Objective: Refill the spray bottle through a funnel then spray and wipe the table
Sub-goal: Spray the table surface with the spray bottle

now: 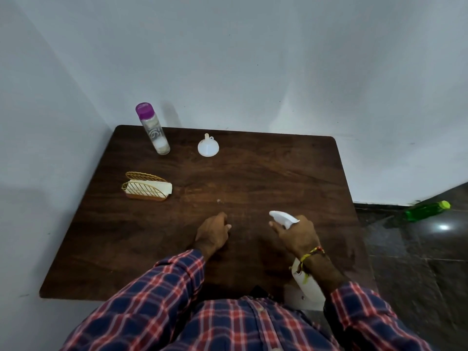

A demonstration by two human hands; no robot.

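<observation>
My right hand [298, 235] grips a white spray bottle [282, 217] by its neck, held over the near right part of the dark wooden table [253, 173]; its white body shows below my wrist. My left hand [214, 231] hovers or rests near the table's middle front with fingers loosely curled, holding nothing. A white funnel [208, 146] lies at the back centre, mouth down. A clear bottle with a purple cap [152, 129] stands at the back left, holding a little liquid.
A gold wire holder with white napkins [147, 187] sits at the left of the table. A green bottle [428, 211] lies on the dark tiled floor to the right. Walls close the table's back and left sides.
</observation>
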